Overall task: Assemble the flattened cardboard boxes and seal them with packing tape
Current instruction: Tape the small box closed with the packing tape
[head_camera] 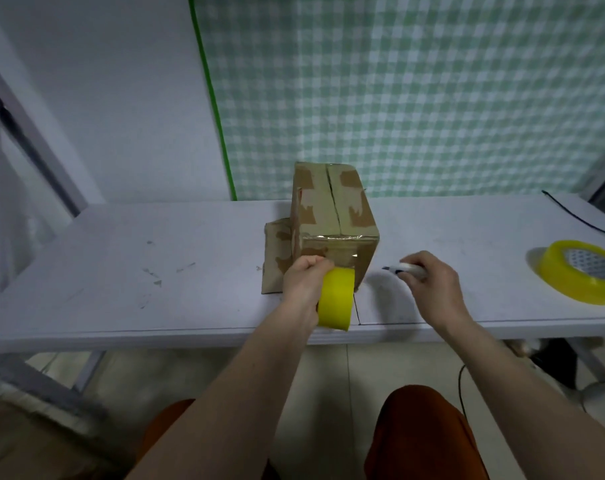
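Observation:
An assembled cardboard box (332, 209) stands on the white table (121, 271), its top flaps closed with a seam down the middle and clear tape across its near top edge. My left hand (302, 285) grips a yellow tape roll (335, 299) held against the box's near face. My right hand (432, 289) holds a small white utility knife (403, 269), its tip pointing left toward the box, a short gap away. A smaller piece of cardboard (276, 254) leans against the box's left side.
A second yellow tape roll (581, 280) lies flat at the table's right end, near a thin black cable (578, 218). A green checked curtain (415, 98) hangs behind the table. Cardboard (27, 441) lies at the lower left, on the floor.

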{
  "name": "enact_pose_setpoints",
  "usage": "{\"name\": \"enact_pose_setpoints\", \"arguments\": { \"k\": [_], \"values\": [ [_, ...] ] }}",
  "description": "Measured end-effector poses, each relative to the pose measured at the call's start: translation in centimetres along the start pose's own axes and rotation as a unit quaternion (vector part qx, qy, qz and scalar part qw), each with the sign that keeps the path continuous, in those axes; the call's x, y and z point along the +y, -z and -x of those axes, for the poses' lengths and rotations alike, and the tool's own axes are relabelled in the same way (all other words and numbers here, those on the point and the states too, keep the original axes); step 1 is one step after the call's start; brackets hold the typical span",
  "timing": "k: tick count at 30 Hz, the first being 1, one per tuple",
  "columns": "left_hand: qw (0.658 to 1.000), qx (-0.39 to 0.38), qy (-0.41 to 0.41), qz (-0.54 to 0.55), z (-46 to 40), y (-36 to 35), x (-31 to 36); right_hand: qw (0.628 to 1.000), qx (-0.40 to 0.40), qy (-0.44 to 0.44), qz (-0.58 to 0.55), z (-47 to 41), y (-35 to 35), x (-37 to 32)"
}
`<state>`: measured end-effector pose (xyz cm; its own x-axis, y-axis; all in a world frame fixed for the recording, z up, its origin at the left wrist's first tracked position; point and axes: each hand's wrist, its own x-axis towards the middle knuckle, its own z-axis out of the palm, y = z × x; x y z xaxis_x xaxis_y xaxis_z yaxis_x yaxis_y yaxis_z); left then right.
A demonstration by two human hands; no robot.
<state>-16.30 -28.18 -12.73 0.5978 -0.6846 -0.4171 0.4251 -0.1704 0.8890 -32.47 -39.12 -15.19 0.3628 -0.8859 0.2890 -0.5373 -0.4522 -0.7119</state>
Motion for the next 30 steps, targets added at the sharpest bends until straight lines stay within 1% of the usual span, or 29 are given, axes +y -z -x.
{"name": "enact_pose_setpoints", "arguments": {
  "k": [2,4,6,8,9,10,11,12,13,14,15,16,17,18,19,21,22,23,24,25,26,28,29,30],
  "values": [
    [1.000,0.000,-0.015,-0.013,-0.1,-0.1,-0.1,0.996,-0.006,-0.083,-0.022,-0.4,-0.5,1.4],
    [0.999,0.000,-0.025,-0.026,-0.1,-0.1,-0.1,0.990,-0.023,-0.140,-0.027,-0.6,-1.3,2.6],
    [0.999,0.004,-0.035,-0.040,-0.2,0.1,-0.1,0.985,-0.045,-0.167,0.005,-0.9,-1.9,3.7],
    [0.998,0.012,-0.039,-0.056,-0.2,0.3,0.0,0.982,-0.064,-0.167,0.055,-1.3,-1.9,3.9],
    [0.997,0.014,-0.040,-0.060,-0.2,0.4,0.1,0.984,-0.054,-0.156,0.073,-1.5,-1.8,3.5],
    [0.997,0.014,-0.042,-0.062,-0.2,0.5,0.1,0.988,-0.027,-0.134,0.076,-1.6,-1.7,2.6],
    [0.997,0.014,-0.045,-0.067,-0.3,0.5,0.2,0.994,0.011,-0.090,0.062,-1.6,-1.5,1.3],
    [0.996,0.014,-0.047,-0.073,-0.3,0.6,0.2,0.998,0.048,-0.019,0.039,-1.6,-1.3,-0.4],
    [0.996,0.012,-0.049,-0.079,-0.4,0.6,0.3,0.996,0.064,0.060,0.020,-1.6,-1.2,-2.2],
    [0.995,0.008,-0.052,-0.083,-0.5,0.7,0.3,0.990,0.052,0.134,0.011,-1.6,-1.3,-4.0],
    [0.995,0.002,-0.055,-0.085,-0.7,0.7,0.4,0.981,0.019,0.192,0.016,-1.8,-1.6,-5.2],
    [0.994,-0.006,-0.057,-0.088,-0.7,0.8,0.4,0.972,-0.027,0.230,0.032,-2.1,-2.1,-6.0],
    [0.994,-0.014,-0.059,-0.094,-0.8,1.0,0.5,0.966,-0.068,0.244,0.048,-2.4,-2.7,-6.3],
    [0.992,-0.022,-0.062,-0.106,-0.8,1.4,0.7,0.964,-0.091,0.243,0.057,-2.6,-3.2,-6.3],
    [0.989,-0.030,-0.068,-0.127,-0.7,1.9,0.9,0.966,-0.091,0.237,0.052,-2.8,-3.5,-6.1],
    [0.977,-0.044,-0.086,-0.191,-0.6,3.7,1.5,0.974,-0.058,0.217,0.018,-3.1,-3.6,-5.9],
    [0.968,-0.037,-0.098,-0.227,-0.5,4.7,1.8,0.978,-0.053,0.202,0.004,-3.2,-3.5,-6.0],
    [0.958,-0.012,-0.117,-0.262,-0.5,5.9,2.0,0.981,-0.059,0.186,-0.004,-3.1,-3.4,-6.2],
    [0.942,0.031,-0.146,-0.301,-0.7,7.0,2.2,0.982,-0.067,0.174,-0.010,-3.1,-3.5,-6.4],
    [0.917,0.088,-0.178,-0.345,-0.7,8.2,2.4,0.983,-0.071,0.168,-0.014,-3.1,-3.9,-6.7],
    [0.883,0.140,-0.212,-0.395,-0.7,8.9,2.6,0.985,-0.065,0.161,-0.018,-3.1,-4.0,-6.8],
    [0.789,0.206,-0.279,-0.506,-0.8,10.2,2.7,0.987,-0.050,0.152,-0.020,-2.9,-4.3,-6.9],
    [0.746,0.219,-0.303,-0.551,-1.0,10.9,2.6,0.988,-0.045,0.149,-0.022,-2.9,-4.5,-7.1],
    [0.715,0.216,-0.315,-0.585,-1.5,11.7,2.0,0.989,-0.040,0.144,-0.024,-2.8,-4.6,-7.2]
  ]
}}
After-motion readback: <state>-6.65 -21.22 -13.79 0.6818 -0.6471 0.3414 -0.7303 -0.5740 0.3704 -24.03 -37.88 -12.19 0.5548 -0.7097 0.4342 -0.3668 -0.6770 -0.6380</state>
